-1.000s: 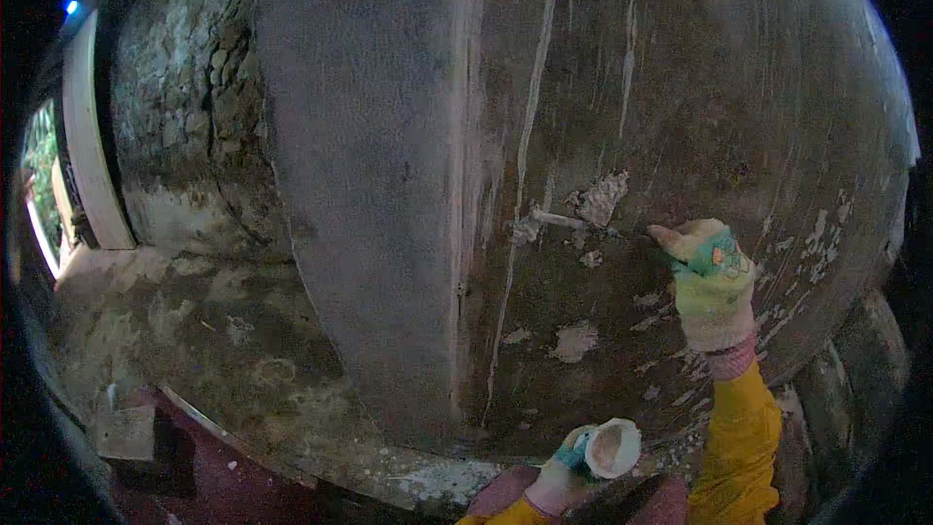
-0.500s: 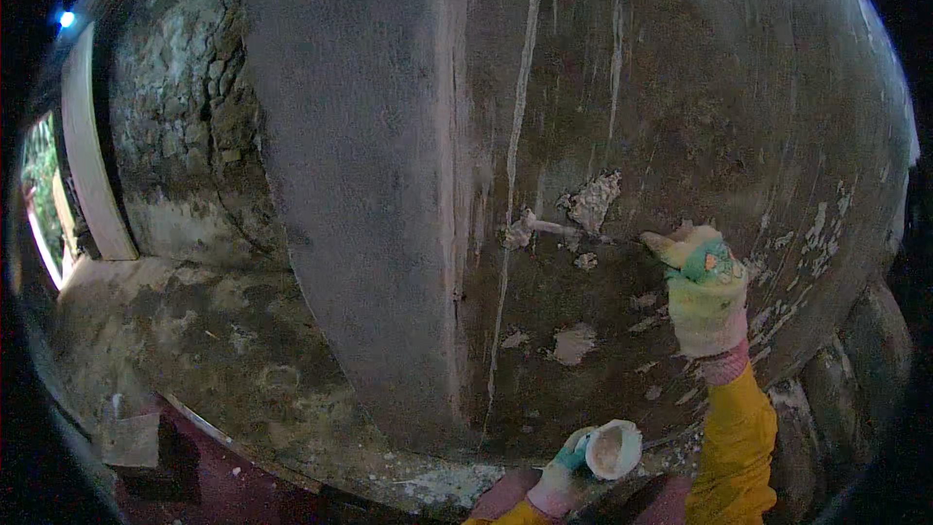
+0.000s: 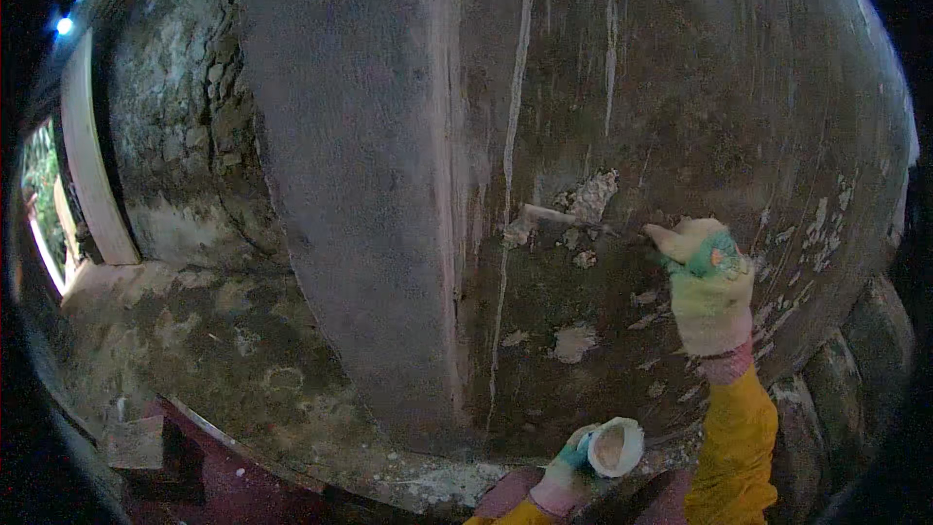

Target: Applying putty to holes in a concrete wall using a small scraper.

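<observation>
My right hand (image 3: 708,258), in a stained white and green glove, is closed around the handle end of a narrow spatula (image 3: 551,215). Its thin blade points left across the dark wall (image 3: 671,107), with the tip near a rough pale plaster patch (image 3: 518,232). Just above the blade is a larger lumpy patch (image 3: 593,196); whether the blade touches the wall I cannot tell. Low in the view, my gloved left hand (image 3: 566,467) grips a white cup (image 3: 616,447) from its left side. Pale paste shows inside the cup.
A smooth grey strip of wall (image 3: 350,185) runs down left of the dark part. Further left stands a cracked, rough wall (image 3: 180,126). A block (image 3: 136,442) rests at the lower left, beside a dark red surface (image 3: 253,486). Smaller pale patches (image 3: 573,342) dot the wall.
The spatula's tip has shifted up a little, off the left plaster patch, and the blade slants more. My right hand has moved slightly right; my left hand still has the cup.
</observation>
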`<action>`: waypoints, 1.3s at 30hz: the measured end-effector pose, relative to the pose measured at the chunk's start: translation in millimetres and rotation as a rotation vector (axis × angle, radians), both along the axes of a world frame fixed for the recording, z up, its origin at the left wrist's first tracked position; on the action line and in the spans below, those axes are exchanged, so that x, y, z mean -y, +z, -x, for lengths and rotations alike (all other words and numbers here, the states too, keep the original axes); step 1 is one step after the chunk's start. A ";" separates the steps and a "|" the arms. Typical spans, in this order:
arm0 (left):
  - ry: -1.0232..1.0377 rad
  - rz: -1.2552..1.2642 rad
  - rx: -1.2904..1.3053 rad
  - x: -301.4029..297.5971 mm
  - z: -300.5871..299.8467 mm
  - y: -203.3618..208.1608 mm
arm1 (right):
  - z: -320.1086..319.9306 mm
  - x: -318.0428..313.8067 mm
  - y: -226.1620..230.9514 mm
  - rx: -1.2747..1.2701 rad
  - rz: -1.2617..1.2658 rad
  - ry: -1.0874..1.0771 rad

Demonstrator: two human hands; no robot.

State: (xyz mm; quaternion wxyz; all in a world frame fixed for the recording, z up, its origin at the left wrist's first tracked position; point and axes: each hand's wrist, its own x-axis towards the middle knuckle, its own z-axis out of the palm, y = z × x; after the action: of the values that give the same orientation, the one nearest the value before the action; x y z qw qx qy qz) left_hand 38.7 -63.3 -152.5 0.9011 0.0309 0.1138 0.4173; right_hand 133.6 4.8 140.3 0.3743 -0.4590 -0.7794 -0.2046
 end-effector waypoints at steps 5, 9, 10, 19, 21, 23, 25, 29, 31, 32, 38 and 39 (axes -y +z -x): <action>-0.015 -0.033 0.175 -7.1 -6.7 -17.4 | -5.6 6.8 -1.0 0.213 -0.073 -0.122; -0.048 -0.057 0.247 -12.7 -10.2 -43.7 | 0.4 8.7 -3.0 0.024 0.001 -0.020; -0.048 -0.067 0.231 -15.2 -11.2 -47.7 | 1.3 10.3 -2.2 0.041 0.041 -0.057; 0.027 -0.087 0.020 -2.1 1.0 -8.2 | 8.5 9.2 0.9 0.148 -0.240 -0.086; 0.089 -0.193 -0.081 1.4 4.7 2.3 | 8.2 9.6 0.7 0.176 -0.246 -0.106; 0.070 -0.138 -0.014 2.5 7.3 5.1 | 7.5 11.6 0.3 0.195 -0.262 -0.123; 0.055 -0.124 0.056 -0.3 7.3 1.3 | 6.7 14.8 -0.7 0.225 -0.304 -0.152; -0.013 -0.069 0.073 -7.5 1.3 -14.3 | 7.6 14.8 -1.8 0.061 -0.159 -0.013; -0.038 -0.049 0.073 -9.4 0.0 -19.8 | 9.2 14.6 -1.5 0.068 -0.097 -0.024; -0.047 -0.062 0.080 -9.7 0.0 -21.2 | 10.3 14.5 -1.2 0.090 -0.185 -0.029; -0.018 -0.120 0.029 -8.3 3.9 -16.5 | 13.2 18.4 0.9 0.113 -0.218 -0.003; -0.005 -0.132 -0.045 -7.9 4.2 -15.4 | 12.9 18.8 0.0 0.093 -0.197 -0.005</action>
State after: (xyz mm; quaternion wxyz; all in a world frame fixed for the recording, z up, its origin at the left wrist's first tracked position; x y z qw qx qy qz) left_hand 34.5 -55.3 -167.9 0.8954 0.1001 0.1062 0.4207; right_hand 120.7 -14.0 140.3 0.3805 -0.4120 -0.7708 -0.3021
